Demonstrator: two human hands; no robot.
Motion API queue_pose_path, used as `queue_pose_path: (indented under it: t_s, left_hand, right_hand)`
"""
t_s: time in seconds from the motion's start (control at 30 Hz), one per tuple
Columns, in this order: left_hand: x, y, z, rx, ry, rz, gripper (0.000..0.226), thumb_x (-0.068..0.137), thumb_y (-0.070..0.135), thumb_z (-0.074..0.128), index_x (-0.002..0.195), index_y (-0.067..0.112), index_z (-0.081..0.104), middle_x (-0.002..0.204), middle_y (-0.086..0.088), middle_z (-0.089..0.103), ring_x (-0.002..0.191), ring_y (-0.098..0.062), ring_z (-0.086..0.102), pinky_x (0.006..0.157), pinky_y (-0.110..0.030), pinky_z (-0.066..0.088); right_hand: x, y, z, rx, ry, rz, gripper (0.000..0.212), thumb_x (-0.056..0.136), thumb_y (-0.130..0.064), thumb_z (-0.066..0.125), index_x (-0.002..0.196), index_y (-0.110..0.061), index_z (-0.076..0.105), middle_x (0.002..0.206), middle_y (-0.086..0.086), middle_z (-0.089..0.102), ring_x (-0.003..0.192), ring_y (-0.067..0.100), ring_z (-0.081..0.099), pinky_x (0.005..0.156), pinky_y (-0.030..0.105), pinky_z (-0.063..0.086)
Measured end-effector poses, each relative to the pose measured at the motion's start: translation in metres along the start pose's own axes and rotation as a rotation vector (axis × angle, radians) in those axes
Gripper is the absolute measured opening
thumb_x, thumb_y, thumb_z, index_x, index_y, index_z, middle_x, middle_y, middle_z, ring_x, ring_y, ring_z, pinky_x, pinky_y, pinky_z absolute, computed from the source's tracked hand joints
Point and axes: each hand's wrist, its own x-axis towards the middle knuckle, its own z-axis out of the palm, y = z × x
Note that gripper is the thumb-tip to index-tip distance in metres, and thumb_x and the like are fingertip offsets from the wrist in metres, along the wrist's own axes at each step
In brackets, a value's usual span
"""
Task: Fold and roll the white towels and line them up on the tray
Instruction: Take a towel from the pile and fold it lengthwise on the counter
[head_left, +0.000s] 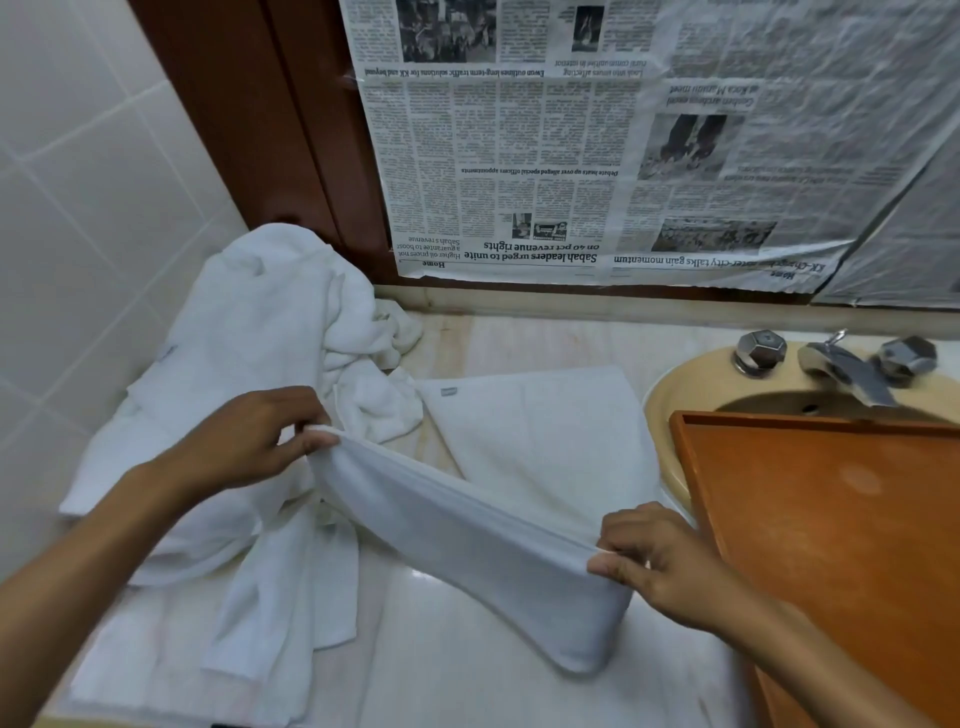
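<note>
My left grip (244, 441) and right grip (670, 566) are pinching opposite ends of the towel (467, 530), which is sagging between them. I'm worrying a slackening pinch lets its folded layers slide apart, short of the tray (831, 519) beyond my right grip.

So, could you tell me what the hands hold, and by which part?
A folded white towel, stretched between them: the left hand pinches its top edge at one end, the right hand at the other.
</note>
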Motion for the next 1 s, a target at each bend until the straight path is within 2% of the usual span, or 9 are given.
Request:
queue_pose_path:
  t_s: [0.1, 0.23, 0.43, 0.53, 0.7, 0.77, 0.83, 0.9, 1.0]
  left_hand:
    - [-0.001, -0.023, 0.013, -0.024, 0.044, -0.104, 0.047, 0.09, 0.068, 0.038, 0.078, 0.026, 0.058, 0.075, 0.014, 0.056, 0.073, 0.0, 0.054, 0.06, -0.023, 0.041]
    - [0.01, -0.037, 0.023, -0.116, 0.019, -0.202, 0.026, 0.087, 0.058, 0.041, 0.079, 0.036, 0.054, 0.087, 0.018, 0.057, 0.079, 0.003, 0.054, 0.067, -0.02, 0.04]
    - [0.041, -0.05, 0.029, -0.134, 0.027, -0.251, 0.017, 0.099, 0.025, 0.056, 0.082, 0.021, 0.059, 0.085, 0.004, 0.06, 0.08, -0.018, 0.056, 0.071, -0.032, 0.039]
    - [0.056, -0.051, 0.025, -0.101, -0.018, -0.255, 0.013, 0.098, 0.017, 0.057, 0.085, 0.014, 0.058, 0.087, -0.001, 0.059, 0.082, -0.022, 0.055, 0.072, -0.035, 0.039]
    - [0.078, -0.048, 0.021, -0.197, -0.108, -0.228, 0.02, 0.094, 0.013, 0.062, 0.079, 0.025, 0.057, 0.089, -0.001, 0.06, 0.085, -0.023, 0.056, 0.078, -0.032, 0.04]
    - [0.085, -0.051, 0.025, -0.367, -0.064, -0.319, 0.009, 0.096, 0.017, 0.06, 0.089, 0.016, 0.065, 0.098, -0.004, 0.064, 0.093, -0.023, 0.056, 0.086, -0.029, 0.039]
    - [0.093, -0.052, 0.031, -0.628, -0.037, -0.436, 0.025, 0.1, 0.03, 0.055, 0.101, 0.009, 0.067, 0.106, -0.006, 0.064, 0.101, -0.022, 0.056, 0.096, -0.036, 0.04]
    - [0.1, -0.047, 0.04, -0.913, 0.02, -0.54, 0.04, 0.1, 0.043, 0.051, 0.104, 0.005, 0.064, 0.108, -0.007, 0.062, 0.104, -0.021, 0.056, 0.1, -0.039, 0.042]
    - [0.117, -0.028, 0.054, -1.173, 0.126, -0.661, 0.03, 0.104, 0.035, 0.045, 0.096, 0.013, 0.064, 0.097, 0.001, 0.068, 0.098, -0.013, 0.062, 0.093, -0.029, 0.047]
  right_hand:
    - [0.001, -0.016, -0.01, -0.046, -0.083, 0.033, 0.038, 0.087, -0.061, 0.051, 0.073, -0.026, 0.052, 0.061, -0.022, 0.049, 0.056, -0.003, 0.045, 0.065, 0.009, 0.032]
    - [0.0, -0.025, -0.02, 0.04, -0.204, 0.201, 0.022, 0.081, -0.053, 0.059, 0.067, -0.035, 0.06, 0.061, -0.022, 0.055, 0.059, 0.001, 0.051, 0.058, 0.016, 0.035]
    - [-0.027, -0.018, -0.023, 0.245, -0.33, 0.417, 0.033, 0.085, -0.037, 0.067, 0.055, -0.036, 0.053, 0.063, -0.006, 0.045, 0.061, 0.006, 0.041, 0.06, 0.027, 0.031]
    - [-0.041, -0.014, -0.013, 0.286, -0.365, 0.539, 0.036, 0.087, -0.033, 0.066, 0.058, -0.021, 0.047, 0.06, -0.008, 0.036, 0.059, 0.005, 0.034, 0.058, 0.025, 0.024]
    - [-0.05, -0.029, -0.01, 0.019, -0.456, 0.594, 0.053, 0.089, -0.04, 0.064, 0.055, -0.017, 0.03, 0.056, -0.004, 0.027, 0.056, 0.009, 0.027, 0.058, 0.032, 0.019]
    - [-0.048, -0.055, -0.025, 0.032, -0.452, 0.592, 0.051, 0.09, -0.041, 0.065, 0.055, -0.015, 0.037, 0.065, 0.004, 0.034, 0.061, 0.015, 0.032, 0.059, 0.031, 0.025]
    - [-0.047, -0.083, -0.045, 0.274, -0.391, 0.538, 0.046, 0.089, -0.038, 0.067, 0.06, -0.007, 0.047, 0.069, 0.013, 0.038, 0.063, 0.022, 0.035, 0.062, 0.03, 0.03]
    - [-0.047, -0.1, -0.058, 0.583, -0.245, 0.457, 0.047, 0.087, -0.038, 0.068, 0.067, 0.002, 0.056, 0.067, 0.025, 0.042, 0.062, 0.028, 0.041, 0.063, 0.035, 0.035]
    - [-0.048, -0.104, -0.057, 0.728, 0.014, 0.451, 0.057, 0.078, -0.05, 0.074, 0.073, 0.005, 0.063, 0.068, 0.028, 0.052, 0.064, 0.03, 0.052, 0.062, 0.036, 0.043]
